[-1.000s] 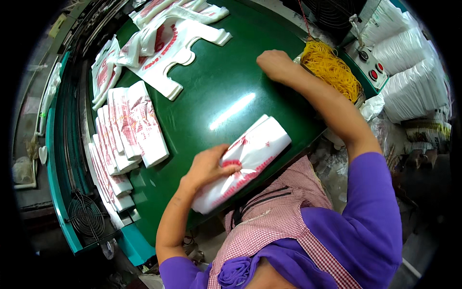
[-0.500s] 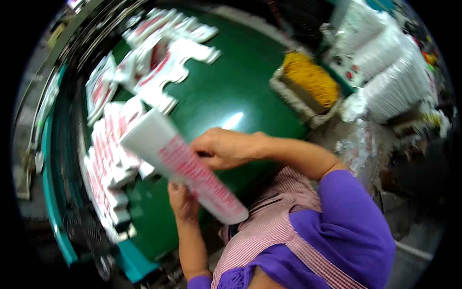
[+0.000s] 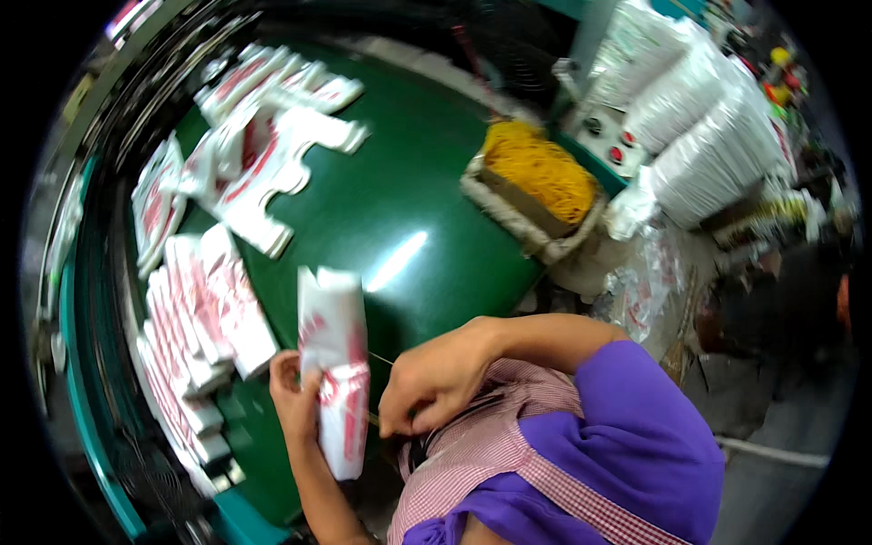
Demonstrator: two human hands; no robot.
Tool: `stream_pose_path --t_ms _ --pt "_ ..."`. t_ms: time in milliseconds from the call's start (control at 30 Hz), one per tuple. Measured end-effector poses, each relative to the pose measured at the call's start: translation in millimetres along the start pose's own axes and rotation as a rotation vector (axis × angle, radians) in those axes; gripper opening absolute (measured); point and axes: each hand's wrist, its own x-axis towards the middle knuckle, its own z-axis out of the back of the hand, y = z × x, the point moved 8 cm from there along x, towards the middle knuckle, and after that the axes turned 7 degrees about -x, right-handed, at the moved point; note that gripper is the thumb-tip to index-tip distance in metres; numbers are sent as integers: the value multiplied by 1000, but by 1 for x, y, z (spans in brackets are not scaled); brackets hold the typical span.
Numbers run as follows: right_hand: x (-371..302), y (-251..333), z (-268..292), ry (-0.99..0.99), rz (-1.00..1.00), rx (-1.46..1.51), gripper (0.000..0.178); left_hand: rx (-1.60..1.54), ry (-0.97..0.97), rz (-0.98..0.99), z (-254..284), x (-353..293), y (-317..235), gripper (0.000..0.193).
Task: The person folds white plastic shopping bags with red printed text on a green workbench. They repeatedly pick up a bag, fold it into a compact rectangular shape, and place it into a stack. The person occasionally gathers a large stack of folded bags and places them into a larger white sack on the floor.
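Observation:
My left hand (image 3: 295, 391) grips a folded bundle of white plastic bags with red print (image 3: 334, 363), held upright over the near edge of the green table. The bundle is pinched in at its middle. To its right, my right hand (image 3: 436, 386) is closed, its fingers curled down. A thin yellowish rubber band (image 3: 380, 358) stretches between the bundle and these fingers; most of it is hidden. Left of the bundle lies a row of similar folded bag bundles (image 3: 195, 318), overlapping one another.
Looser white and red bags (image 3: 259, 150) lie on the far left of the green table (image 3: 409, 173). A box of yellow rubber bands (image 3: 540, 177) sits at its right edge. Large white sacks (image 3: 708, 136) stand beyond, and a teal machine rail (image 3: 80, 363) runs along the left.
The bundle has swung from a slant to nearly upright and is now pinched at its middle. My right hand has moved off it, down and right, with a band stretched between. The view has shifted.

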Motion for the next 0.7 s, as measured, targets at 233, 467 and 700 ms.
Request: stream_pose_path --t_ms 233,467,700 --pt "11 -131 71 -1004 -270 200 61 -119 -163 -184 -5 40 1 18" --pt "122 -248 171 -818 -461 -58 55 998 -65 -666 15 67 -35 50" --pt "60 -260 307 -503 -1105 -1251 42 1177 -307 -560 62 115 13 26"
